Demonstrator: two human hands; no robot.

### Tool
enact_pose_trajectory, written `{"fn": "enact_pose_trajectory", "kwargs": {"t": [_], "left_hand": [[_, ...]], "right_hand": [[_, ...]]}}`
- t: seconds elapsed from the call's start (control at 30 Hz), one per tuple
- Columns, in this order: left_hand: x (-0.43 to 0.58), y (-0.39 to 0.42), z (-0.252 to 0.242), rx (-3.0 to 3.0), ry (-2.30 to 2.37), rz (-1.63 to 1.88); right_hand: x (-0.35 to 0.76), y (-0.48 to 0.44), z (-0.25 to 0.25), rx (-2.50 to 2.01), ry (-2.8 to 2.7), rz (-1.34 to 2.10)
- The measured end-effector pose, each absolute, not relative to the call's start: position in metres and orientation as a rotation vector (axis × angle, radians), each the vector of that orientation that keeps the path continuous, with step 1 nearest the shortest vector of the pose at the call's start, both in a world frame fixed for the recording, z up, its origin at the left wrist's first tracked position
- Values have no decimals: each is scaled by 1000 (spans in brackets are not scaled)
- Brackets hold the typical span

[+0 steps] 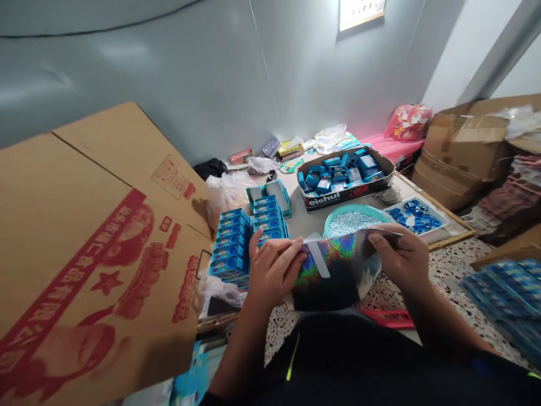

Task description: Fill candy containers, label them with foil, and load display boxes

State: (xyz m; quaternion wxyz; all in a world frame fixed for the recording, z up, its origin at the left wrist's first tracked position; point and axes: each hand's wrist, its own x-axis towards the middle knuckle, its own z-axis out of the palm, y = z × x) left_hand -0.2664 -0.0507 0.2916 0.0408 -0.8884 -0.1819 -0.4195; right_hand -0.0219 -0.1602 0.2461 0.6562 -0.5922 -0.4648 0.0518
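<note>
A shiny dark sheet with a rainbow sheen is held up in front of my body, its lower part bent. A pale strip crosses its upper left part. My left hand grips the sheet's left edge, fingers along the top. At the opposite end, my right hand pinches the upper right corner between thumb and fingers. Just beyond the sheet stands a turquoise basin full of small pale blue pieces, partly hidden by it. Stacked blue boxes with round openings stand left of my left hand.
A large cardboard box with red print rises at the left. Behind the basin, a black carton holds small blue boxes. A white tray of shiny blue round parts lies at right. More blue packs are stacked at far right.
</note>
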Motion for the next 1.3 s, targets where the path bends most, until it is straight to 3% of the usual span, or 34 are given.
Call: {"fn": "enact_pose_trajectory", "kwargs": {"t": [0.27, 0.47, 0.7, 0.9, 1.3], "left_hand": [[-272, -47, 289, -2671, -539, -1304], [-271, -42, 283, -2761, -442, -1121], [-269, -30, 282, -2609, -873, -1243], [-269, -25, 305, -2755, -769, -1039], [-283, -25, 289, -2460, -591, -1194]], "right_hand": [[-28, -154, 243, -1360, -1018, 101], [-31, -147, 241, -1382, -978, 71], [-30, -138, 243, -1337, -977, 118], [-29, -128, 241, -1295, -964, 274], [-34, -114, 235, -1248, -934, 443]]}}
